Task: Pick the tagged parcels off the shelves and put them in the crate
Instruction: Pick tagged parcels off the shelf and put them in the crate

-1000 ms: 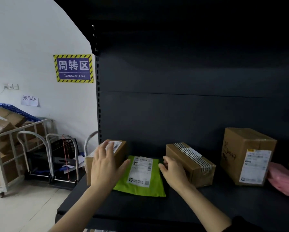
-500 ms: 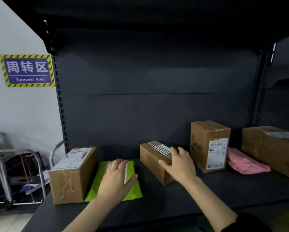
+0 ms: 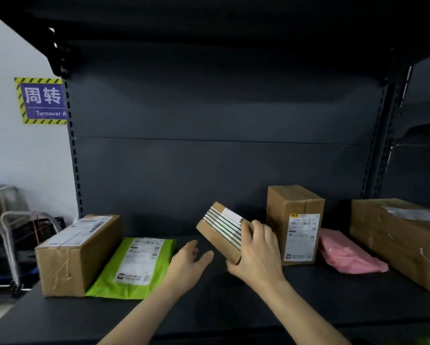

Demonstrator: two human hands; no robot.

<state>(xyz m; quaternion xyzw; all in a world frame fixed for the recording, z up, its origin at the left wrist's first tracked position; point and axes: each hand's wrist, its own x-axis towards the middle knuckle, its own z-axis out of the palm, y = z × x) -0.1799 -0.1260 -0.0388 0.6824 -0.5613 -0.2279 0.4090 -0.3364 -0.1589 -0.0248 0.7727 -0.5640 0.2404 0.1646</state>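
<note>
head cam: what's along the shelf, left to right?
long brown cardboard box with white label → lime-green plastic mailer → left hand, open → small cardboard box with striped tape, gripped by the right hand → upright cardboard box → pink plastic mailer → large cardboard box.

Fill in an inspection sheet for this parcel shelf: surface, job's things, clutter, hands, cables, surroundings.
Surface: dark metal shelf, parcels spread along it.
Job's things: striped-tape box held tilted; long labelled box at left; green mailer flat beside it; upright labelled box; pink bag; large box at right. The crate is not in view.
Clutter: nothing seen.
Hands: right hand grips the striped-tape box; left hand is open and empty, between the green mailer and that box.
Cables: nothing seen.
Surroundings: white wall with a partly hidden Turnover sign; metal trolleys at left.
</note>
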